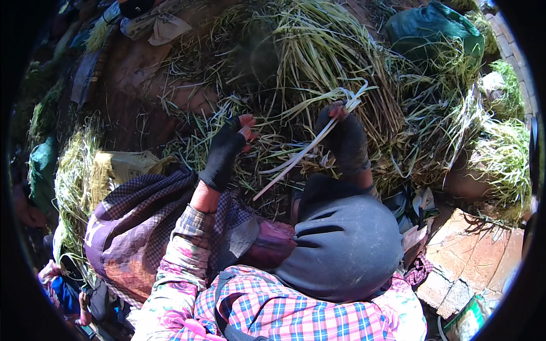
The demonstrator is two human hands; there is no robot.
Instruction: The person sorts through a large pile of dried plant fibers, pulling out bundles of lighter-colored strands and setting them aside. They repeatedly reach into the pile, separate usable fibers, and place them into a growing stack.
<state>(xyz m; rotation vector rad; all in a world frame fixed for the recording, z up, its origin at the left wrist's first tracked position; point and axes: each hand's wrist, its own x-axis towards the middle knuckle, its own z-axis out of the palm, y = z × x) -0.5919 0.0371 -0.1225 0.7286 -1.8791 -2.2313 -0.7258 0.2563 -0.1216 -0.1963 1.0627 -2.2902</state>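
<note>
My right hand (343, 134), in a dark fingerless glove, grips a few long pale plant stalks (305, 154) near their leafy end. Their pale ends slant down and to the left over the litter. My left hand (230, 145), gloved the same way, is raised to the left of them, its fingers apart and slightly curled. Nothing plain to see lies between those fingers. Beyond both hands spreads a large heap of long green stalks (324, 51), with loose leaves and strips (264, 170) strewn below it.
A green sack (431, 30) stands at the upper right, near leafy bundles (503, 157). At the left are a yellow sack (123, 164) and a pale green bundle (74, 170). Flattened cardboard (473, 251) lies at the lower right. Part of another person (64, 294) shows at the lower left.
</note>
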